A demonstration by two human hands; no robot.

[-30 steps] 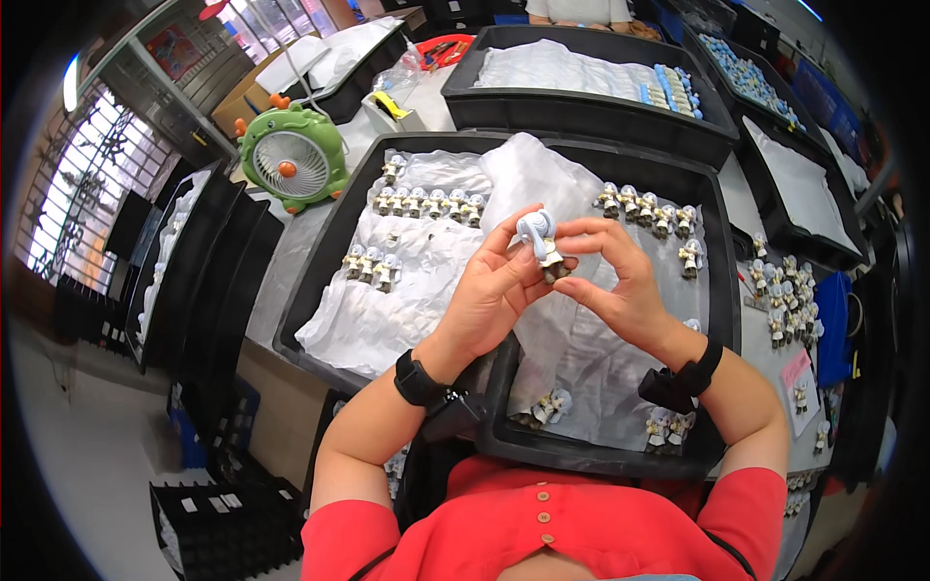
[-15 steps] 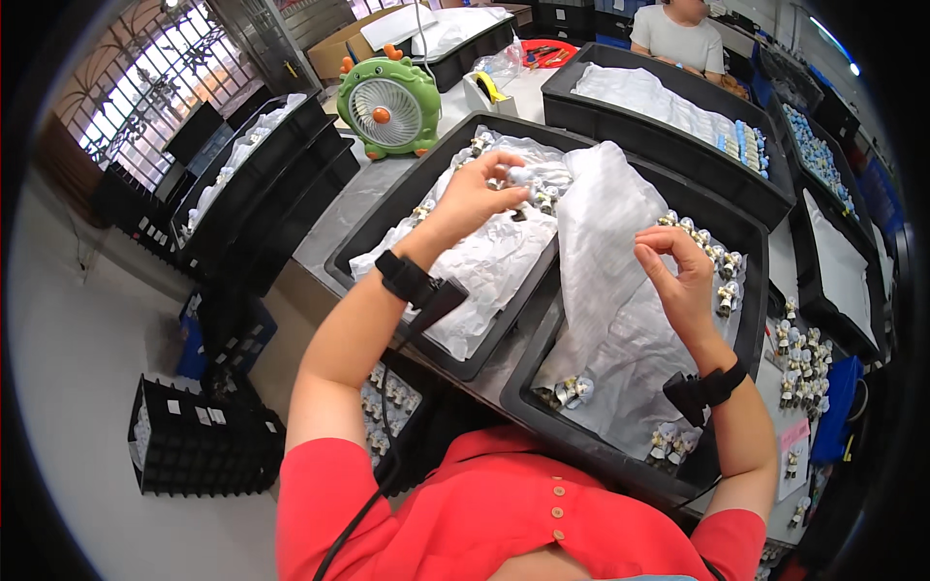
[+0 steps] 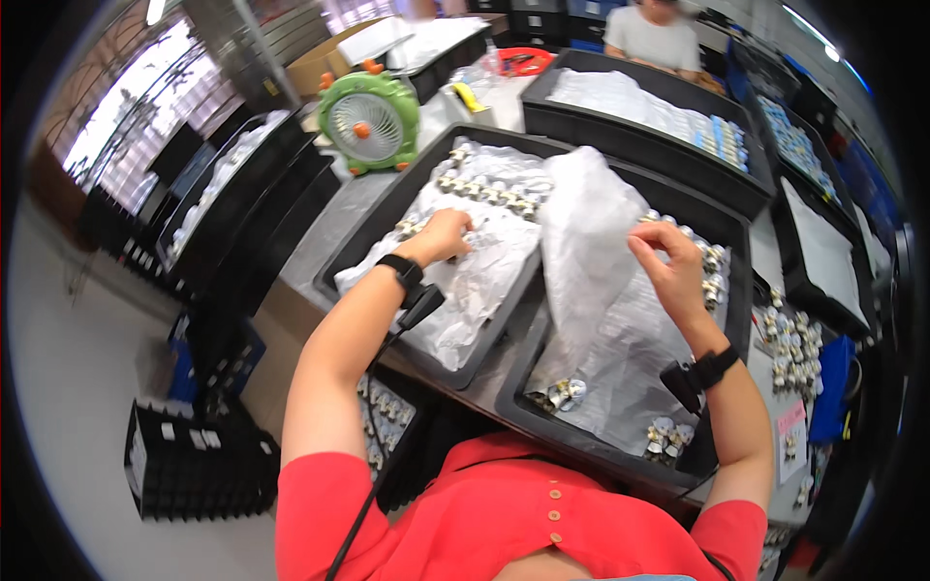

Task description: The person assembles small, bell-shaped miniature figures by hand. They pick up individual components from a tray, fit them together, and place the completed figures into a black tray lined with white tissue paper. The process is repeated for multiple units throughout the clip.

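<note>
Left hand [image 3: 446, 235]: one, in the left tray [image 3: 452, 377]; grip obscured (cannot tell whether it grasps anything). Right hand [image 3: 670, 263]: one, empty, fingers loosely curled, above the right tray [image 3: 601, 443]. Figures [image 3: 497, 191]: both trays, too blurred to count. Fan [image 3: 373, 121]: one.

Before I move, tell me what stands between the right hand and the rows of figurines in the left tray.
The raised white sheet stands between them, left of the right hand and right of the figurines; it also hides part of the left tray's right rim.
</note>
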